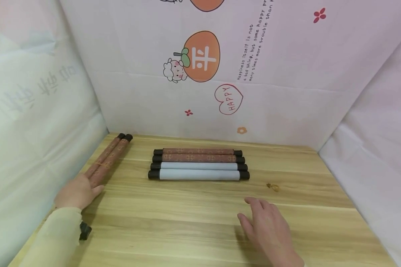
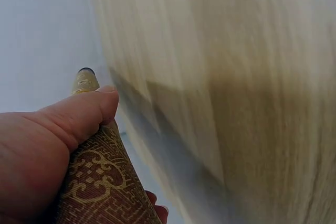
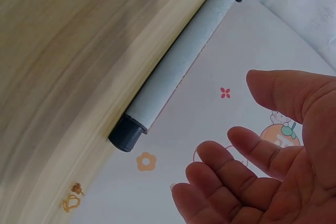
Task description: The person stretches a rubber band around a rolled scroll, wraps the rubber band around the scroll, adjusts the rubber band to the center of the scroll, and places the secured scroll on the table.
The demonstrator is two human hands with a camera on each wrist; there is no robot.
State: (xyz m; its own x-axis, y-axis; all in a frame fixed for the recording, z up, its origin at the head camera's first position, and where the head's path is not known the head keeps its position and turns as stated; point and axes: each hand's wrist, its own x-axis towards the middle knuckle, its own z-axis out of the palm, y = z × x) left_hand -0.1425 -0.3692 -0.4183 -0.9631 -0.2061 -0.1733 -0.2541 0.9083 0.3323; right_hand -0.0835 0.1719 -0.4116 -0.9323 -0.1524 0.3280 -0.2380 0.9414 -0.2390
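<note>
At the left edge of the table, my left hand grips the near end of a pair of rolled brown patterned scrolls with black end knobs. They lie side by side, slanting away from me. In the left wrist view, the thumb presses along the gold-patterned brocade scroll, and fingertips show beneath it. My right hand hovers over the table at the right, fingers loosely bent and holding nothing. Beyond it lies a row of several scrolls: brown patterned ones behind, pale blue ones in front.
Small tan loops, apparently rubber bands, lie right of the row. White printed cloth rises behind the wooden table and along both sides. A black object is at my left wrist.
</note>
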